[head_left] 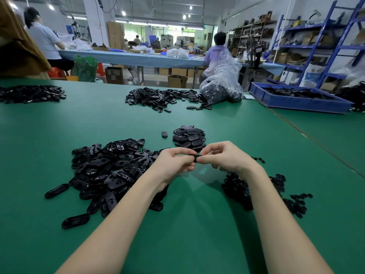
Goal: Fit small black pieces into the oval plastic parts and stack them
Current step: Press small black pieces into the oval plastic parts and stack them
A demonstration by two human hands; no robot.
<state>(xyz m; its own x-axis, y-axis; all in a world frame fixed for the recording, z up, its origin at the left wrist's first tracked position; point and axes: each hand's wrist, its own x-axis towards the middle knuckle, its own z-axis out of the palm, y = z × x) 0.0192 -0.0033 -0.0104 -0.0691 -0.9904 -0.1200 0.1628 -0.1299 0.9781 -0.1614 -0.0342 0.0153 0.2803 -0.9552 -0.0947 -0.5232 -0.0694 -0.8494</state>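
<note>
Left hand: the left hand [173,162] is raised above the green worktop [197,224], fingers curled and pinching the left end of one oval part [195,156].
Right hand: the right hand [223,158] meets it from the other side, fingers curled and clamped on the right end of the same part.
Held part: black, seen nearly edge-on between the two sets of fingertips (whether a small piece is seated in it cannot be told).
Unfitted ovals: a loose heap of oval parts [110,173] lies on the worktop under and left of the left forearm.
Small pieces: a scatter of small black pieces [276,190] lies under and right of the right forearm.
Stack: a compact pile of ovals [188,138] sits just beyond the hands; a single oval [164,134] lies just beside it, to its left.
Far worktop: two more heaps [164,98] [29,93], a clear plastic bag [223,86] of black parts, and a blue tray [296,101] at the right.
</note>
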